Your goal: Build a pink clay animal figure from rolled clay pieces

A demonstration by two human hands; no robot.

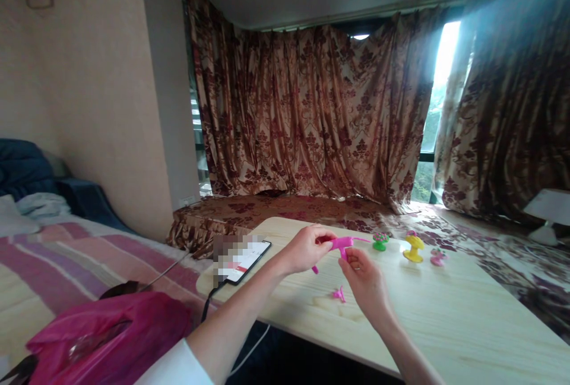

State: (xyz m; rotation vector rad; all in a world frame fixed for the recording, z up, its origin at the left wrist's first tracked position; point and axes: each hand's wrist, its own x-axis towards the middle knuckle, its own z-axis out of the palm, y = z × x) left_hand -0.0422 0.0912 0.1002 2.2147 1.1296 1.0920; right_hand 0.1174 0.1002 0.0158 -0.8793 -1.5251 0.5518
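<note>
Above the light wooden table (445,314), both hands are closed on one bright pink piece that looks like soft modelling clay (343,244). My left hand (307,248) pinches its left end. My right hand (364,278) grips a short part that hangs from its middle. A thin pink strand sticks out to the right. Below my left hand shows a small pink strip (315,269); whether it joins the held piece I cannot tell. On the tabletop between my forearms lies a small pink lump (339,294) with uneven points.
Beyond my right hand stand small stemmed figures: a green one (380,241), a yellow one (414,247) and a pink one (438,256). A tablet or phone (249,261), partly blurred, lies at the table's left. A magenta bag (111,337) rests on the striped bed (98,254).
</note>
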